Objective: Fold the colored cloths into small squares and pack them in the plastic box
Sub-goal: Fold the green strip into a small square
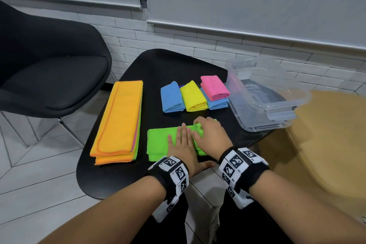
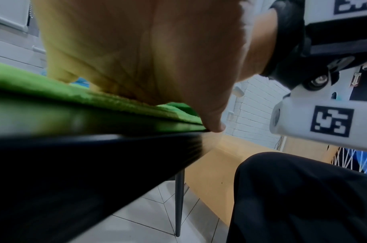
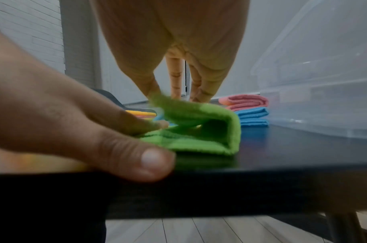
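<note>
A green cloth (image 1: 158,140) lies folded into a strip at the near edge of the black table (image 1: 158,65). My left hand (image 1: 183,144) presses flat on its middle, fingers straight. My right hand (image 1: 208,132) pinches the cloth's right end and carries it over to the left; in the right wrist view that end of the green cloth (image 3: 199,128) arches up in a loop. Folded squares sit behind: a blue one (image 1: 172,97), a yellow one (image 1: 193,96), and a pink one (image 1: 214,88) stacked on another blue one (image 1: 217,104). The clear plastic box (image 1: 263,93) stands at the right, holding no cloths.
A stack of long unfolded cloths with an orange one on top (image 1: 118,121) lies on the table's left side. A black chair (image 1: 49,69) stands to the left. A tan cushion (image 1: 326,134) is at the right, just beyond the box. A white brick wall is behind.
</note>
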The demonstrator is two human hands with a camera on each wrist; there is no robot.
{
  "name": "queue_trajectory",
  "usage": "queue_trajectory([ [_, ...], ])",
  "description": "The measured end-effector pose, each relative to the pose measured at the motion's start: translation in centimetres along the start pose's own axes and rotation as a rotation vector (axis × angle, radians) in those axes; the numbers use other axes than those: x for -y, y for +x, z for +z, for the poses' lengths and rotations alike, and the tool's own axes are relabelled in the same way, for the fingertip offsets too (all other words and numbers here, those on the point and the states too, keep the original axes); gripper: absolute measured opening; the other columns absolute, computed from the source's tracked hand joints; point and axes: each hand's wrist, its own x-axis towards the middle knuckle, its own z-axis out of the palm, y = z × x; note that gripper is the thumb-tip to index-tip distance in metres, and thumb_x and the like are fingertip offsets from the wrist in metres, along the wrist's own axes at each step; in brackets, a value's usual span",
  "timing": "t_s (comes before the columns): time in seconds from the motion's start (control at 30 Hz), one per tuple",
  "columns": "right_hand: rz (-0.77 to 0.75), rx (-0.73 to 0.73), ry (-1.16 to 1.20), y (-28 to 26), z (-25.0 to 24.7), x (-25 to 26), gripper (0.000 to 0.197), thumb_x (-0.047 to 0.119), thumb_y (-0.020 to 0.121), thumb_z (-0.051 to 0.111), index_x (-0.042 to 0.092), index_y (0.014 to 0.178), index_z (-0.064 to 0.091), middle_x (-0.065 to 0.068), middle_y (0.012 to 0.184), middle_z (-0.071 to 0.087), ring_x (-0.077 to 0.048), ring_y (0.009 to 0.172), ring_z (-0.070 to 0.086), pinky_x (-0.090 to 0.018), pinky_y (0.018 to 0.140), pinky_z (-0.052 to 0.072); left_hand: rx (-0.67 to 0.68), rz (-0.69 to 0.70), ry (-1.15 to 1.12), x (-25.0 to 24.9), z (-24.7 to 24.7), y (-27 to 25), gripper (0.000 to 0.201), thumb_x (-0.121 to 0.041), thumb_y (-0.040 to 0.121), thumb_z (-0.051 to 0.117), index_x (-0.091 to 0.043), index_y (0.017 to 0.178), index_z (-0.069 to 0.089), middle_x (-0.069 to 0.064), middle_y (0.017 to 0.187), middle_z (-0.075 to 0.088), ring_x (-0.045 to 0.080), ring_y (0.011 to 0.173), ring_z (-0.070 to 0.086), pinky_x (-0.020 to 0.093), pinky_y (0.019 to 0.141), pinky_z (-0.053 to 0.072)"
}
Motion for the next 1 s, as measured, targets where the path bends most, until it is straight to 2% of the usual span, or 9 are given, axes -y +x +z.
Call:
queue_trajectory([
  [0.13,-0.010,0.009,0.078,-0.1,0.5,-1.2,0.029,0.013,0.095,0.045,0.015,0.120,0.060,-0.007,0.114,0.062,-0.026,0.104,0.059,-0.036,0.088,0.048,-0.038,0.017,-0.033,1.1,0.3,-0.2,0.133,-0.092,0.065,0.031,0.000,0.146,-0.020,0.017,0.153,-0.029,0.029,0.144,-0.022,0.050,0.118,-0.004],
  [0.27,-0.129,-0.104,0.055,0.1,-0.2,-2.6,0.035,0.001,0.089,0.048,0.011,0.119,0.061,-0.009,0.113,0.057,-0.027,0.103,0.056,-0.042,0.086,0.048,-0.036,0.013,-0.018,2.6,0.4,-0.1,0.135,-0.095,0.062,0.026,-0.001,0.146,-0.022,0.017,0.153,-0.030,0.030,0.144,-0.023,0.053,0.117,-0.005],
  [0.33,-0.139,-0.080,-0.043,0.2,-0.2,-2.7,0.040,0.013,0.096,0.045,0.012,0.135,0.049,-0.008,0.135,0.047,-0.025,0.123,0.045,-0.043,0.098,0.042,-0.031,0.009,-0.022,3.0,0.4,0.0,0.135,-0.096,0.061,0.025,-0.002,0.146,-0.022,0.016,0.153,-0.031,0.029,0.144,-0.023,0.054,0.117,-0.005],
  [0.4,-0.108,0.057,-0.165,0.2,0.4,-2.4,0.054,0.032,0.102,0.034,0.013,0.150,0.023,-0.006,0.158,0.018,-0.024,0.145,0.017,-0.043,0.115,0.025,-0.029,0.009,-0.027,3.0,0.5,0.0,0.135,-0.096,0.061,0.025,-0.002,0.146,-0.023,0.016,0.153,-0.031,0.029,0.144,-0.023,0.054,0.117,-0.005],
  [0.47,-0.080,0.218,-0.263,0.1,1.4,-2.4,0.066,0.048,0.100,0.017,0.012,0.153,-0.001,-0.004,0.161,-0.009,-0.022,0.148,-0.008,-0.043,0.120,0.008,-0.030,0.009,-0.036,3.0,0.6,0.1,0.135,-0.095,0.061,0.026,-0.003,0.146,-0.023,0.015,0.153,-0.031,0.028,0.144,-0.024,0.053,0.117,-0.007],
  [0.57,-0.105,0.309,-0.375,-0.6,2.9,-3.2,0.096,0.070,0.074,-0.024,0.014,0.151,-0.013,-0.005,0.159,-0.020,-0.022,0.147,-0.015,-0.045,0.118,-0.001,-0.017,0.031,-0.049,3.2,0.5,0.2,0.135,-0.094,0.062,0.029,-0.003,0.146,-0.023,0.014,0.153,-0.031,0.028,0.143,-0.025,0.052,0.116,-0.008],
  [0.63,-0.128,0.304,-0.407,-0.7,3.6,-3.8,0.106,0.070,0.063,-0.036,0.015,0.151,-0.014,-0.004,0.159,-0.020,-0.022,0.147,-0.015,-0.044,0.118,-0.002,0.011,0.068,-0.061,3.7,0.3,0.1,0.137,-0.094,0.060,0.034,-0.004,0.146,-0.023,0.014,0.153,-0.032,0.028,0.143,-0.026,0.052,0.115,-0.009],
  [0.8,-0.164,0.321,-0.396,-0.6,3.5,-4.3,0.098,0.067,0.069,-0.029,0.015,0.150,-0.015,-0.003,0.158,-0.021,-0.021,0.146,-0.017,-0.042,0.117,-0.005,0.067,0.122,-0.214,5.8,-1.7,-0.3,0.123,-0.079,0.073,0.048,-0.008,0.149,-0.017,0.013,0.155,-0.025,0.026,0.144,-0.021,0.046,0.119,-0.002],
  [1.0,-0.197,0.348,-0.333,-0.8,1.6,-3.8,0.086,0.062,0.079,-0.011,0.013,0.150,-0.016,-0.001,0.157,-0.024,-0.016,0.145,-0.019,-0.038,0.118,-0.007,-0.150,-0.146,-0.416,7.7,-2.9,-0.5,0.069,-0.027,0.101,0.042,-0.003,0.151,0.002,0.019,0.158,0.010,0.029,0.145,0.019,0.034,0.116,0.023],
])
